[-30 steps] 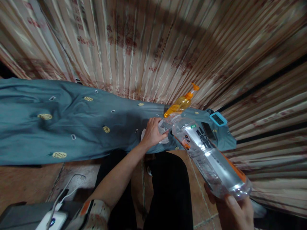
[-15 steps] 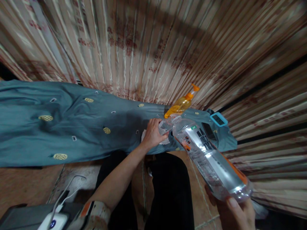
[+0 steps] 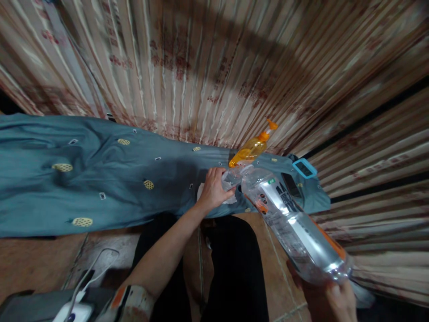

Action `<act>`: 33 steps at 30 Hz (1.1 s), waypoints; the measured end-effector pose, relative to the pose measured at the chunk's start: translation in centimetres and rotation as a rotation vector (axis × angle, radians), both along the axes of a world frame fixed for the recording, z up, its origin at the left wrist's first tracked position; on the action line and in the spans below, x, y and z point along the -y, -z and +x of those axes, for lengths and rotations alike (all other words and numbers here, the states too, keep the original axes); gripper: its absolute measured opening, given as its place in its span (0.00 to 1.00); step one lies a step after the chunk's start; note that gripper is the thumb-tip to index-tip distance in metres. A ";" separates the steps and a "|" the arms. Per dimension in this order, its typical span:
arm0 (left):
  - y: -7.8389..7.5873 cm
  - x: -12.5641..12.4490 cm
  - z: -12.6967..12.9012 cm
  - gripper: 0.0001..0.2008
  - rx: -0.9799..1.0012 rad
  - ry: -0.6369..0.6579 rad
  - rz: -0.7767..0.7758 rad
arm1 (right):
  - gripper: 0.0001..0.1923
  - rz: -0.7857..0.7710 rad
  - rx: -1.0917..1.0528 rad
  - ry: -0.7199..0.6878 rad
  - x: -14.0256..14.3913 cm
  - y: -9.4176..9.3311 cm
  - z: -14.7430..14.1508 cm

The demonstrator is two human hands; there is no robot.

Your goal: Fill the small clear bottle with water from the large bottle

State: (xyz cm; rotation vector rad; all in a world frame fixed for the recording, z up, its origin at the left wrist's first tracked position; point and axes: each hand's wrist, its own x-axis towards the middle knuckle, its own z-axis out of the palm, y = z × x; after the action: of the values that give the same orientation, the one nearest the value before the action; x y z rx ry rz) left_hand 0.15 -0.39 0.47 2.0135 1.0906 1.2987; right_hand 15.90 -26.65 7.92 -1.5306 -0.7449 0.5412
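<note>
The right hand [image 3: 330,297] is closed around the base of a large clear plastic bottle [image 3: 291,223], gripping it from below at the lower right of the view. The bottle is tilted steeply, its base low and near the person, its neck raised and pointing away toward the far side. It carries a white and dark label with an orange band along one side, and clear liquid shows inside.

The left hand [image 3: 214,190] is extended forward with its fingers curled around a small clear cup [image 3: 231,178], which sits at the mouth of the bottle. The neck of the bottle meets the rim of the cup; whether liquid is passing cannot be told. The cup is held just above a white cloth or paper [image 3: 201,190] lying on the surface beneath the hand.

That surface is a counter draped in a teal cloth [image 3: 83,179] printed with small yellow pineapple shapes. Just beyond the cup stands an orange pump bottle [image 3: 251,147], leaning in this view. To the right of it, near the corner of the cloth, lie a dark phone [image 3: 290,184] and a small device with a blue frame [image 3: 304,168], close together.

A striped, patterned curtain [image 3: 201,67] hangs behind the counter. At the lower left a white device with a cable [image 3: 78,308] is partly visible.
</note>
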 end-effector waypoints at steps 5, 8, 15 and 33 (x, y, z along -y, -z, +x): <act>-0.1 0.0 -0.1 0.22 -0.012 0.007 0.002 | 0.41 -0.026 0.020 0.001 0.1 -0.3 -0.1; -0.1 0.0 -0.1 0.22 -0.015 0.013 -0.001 | 0.41 -0.040 -0.007 0.007 0.2 -0.3 -0.1; 0.0 0.0 -0.1 0.22 -0.017 0.012 -0.002 | 0.40 -0.065 -0.065 0.040 0.1 -0.4 -0.3; 0.5 0.1 0.5 0.24 0.046 -0.022 0.005 | 0.37 0.035 -0.051 0.074 -0.3 -0.1 -0.6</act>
State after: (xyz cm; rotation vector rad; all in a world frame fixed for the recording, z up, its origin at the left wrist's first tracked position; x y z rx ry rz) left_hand 0.66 -0.51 -0.02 1.9703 1.0925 1.3536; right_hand 15.33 -26.30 7.97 -1.5008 -0.6530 0.5079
